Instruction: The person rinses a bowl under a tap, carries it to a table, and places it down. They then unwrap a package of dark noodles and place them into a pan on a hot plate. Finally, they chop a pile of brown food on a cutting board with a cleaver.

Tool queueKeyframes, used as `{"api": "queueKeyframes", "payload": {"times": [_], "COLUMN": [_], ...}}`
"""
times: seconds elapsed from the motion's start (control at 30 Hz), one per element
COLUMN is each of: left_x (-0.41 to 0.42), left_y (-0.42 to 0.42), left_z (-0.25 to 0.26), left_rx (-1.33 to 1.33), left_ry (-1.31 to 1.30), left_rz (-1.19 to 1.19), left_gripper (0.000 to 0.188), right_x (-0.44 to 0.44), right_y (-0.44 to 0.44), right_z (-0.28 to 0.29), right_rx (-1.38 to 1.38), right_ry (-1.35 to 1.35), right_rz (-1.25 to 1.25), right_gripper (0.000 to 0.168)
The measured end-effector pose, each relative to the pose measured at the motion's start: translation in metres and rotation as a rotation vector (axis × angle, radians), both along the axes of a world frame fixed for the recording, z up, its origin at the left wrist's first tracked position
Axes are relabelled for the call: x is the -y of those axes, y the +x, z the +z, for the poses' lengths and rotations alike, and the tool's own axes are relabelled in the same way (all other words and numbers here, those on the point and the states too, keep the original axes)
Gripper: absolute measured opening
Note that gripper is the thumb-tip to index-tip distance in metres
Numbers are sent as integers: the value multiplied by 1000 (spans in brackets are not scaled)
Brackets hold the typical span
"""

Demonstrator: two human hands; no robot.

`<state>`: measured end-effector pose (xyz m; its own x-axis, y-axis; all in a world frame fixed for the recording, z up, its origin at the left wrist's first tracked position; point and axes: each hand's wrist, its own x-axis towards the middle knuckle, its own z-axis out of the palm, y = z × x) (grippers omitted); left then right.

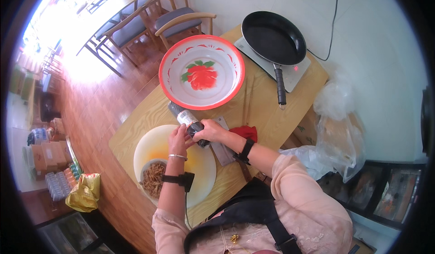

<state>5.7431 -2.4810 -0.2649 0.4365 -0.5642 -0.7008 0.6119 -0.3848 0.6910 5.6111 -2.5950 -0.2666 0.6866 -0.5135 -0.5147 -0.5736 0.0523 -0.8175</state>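
Observation:
My right hand (210,130) grips the lower end of a dark, plastic-wrapped roll with a white label (186,118). The fingers of my left hand (178,140) touch the roll's near side; how firmly they hold it I cannot tell. The roll lies slanted above the far edge of a round, yellow-stained cutting board (200,172). A bowl of brown shredded food (154,180) stands on the board by my left forearm. Just beyond the roll is a red-rimmed enamel basin (202,99) with a painted flower. A cleaver (226,150) lies under my right forearm, beside a red cloth (249,132).
A black frying pan (273,38) sits on a white cooktop (302,72) at the table's far right. Chopsticks (247,99) lie near the basin. Plastic bags (336,128) hang beside the table's right edge. Wooden chairs (185,22) stand beyond it, and a yellow bag (84,192) rests on the floor at left.

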Motion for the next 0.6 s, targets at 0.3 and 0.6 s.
{"api": "queueKeyframes", "payload": {"times": [0.3,0.6], "left_x": [-84,-109], "left_y": [-36,-52], "left_z": [-27,45], "left_rx": [-250,-445], "left_ry": [-198,-352], "left_rz": [42,-18], "left_gripper": [35,46], "right_x": [-97,-75], "right_y": [-88,-169], "right_z": [-1,-12], "right_rx": [180,89], "right_ry": [488,-412], "right_rz": [-76,-190], "right_gripper": [35,28]}}
